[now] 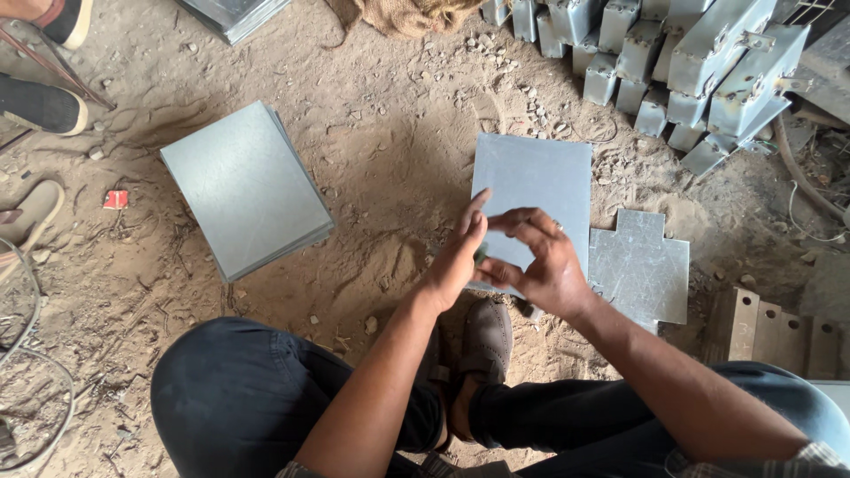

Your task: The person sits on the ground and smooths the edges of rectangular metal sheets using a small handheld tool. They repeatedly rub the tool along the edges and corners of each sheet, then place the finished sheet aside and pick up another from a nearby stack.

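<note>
A grey rectangular metal sheet lies on the sandy ground in front of me. My left hand rests its edge on the sheet's near left corner, fingers straight and together. My right hand hovers over the sheet's near edge with its fingers curled. A small dark object sits between the two hands; what it is cannot be told, nor which hand holds it. My shoe is just below the hands.
A stack of grey sheets lies to the left. A notched metal plate sits right of the sheet. Folded metal boxes pile up at the top right. Other people's shoes are at the far left, wire loops below them.
</note>
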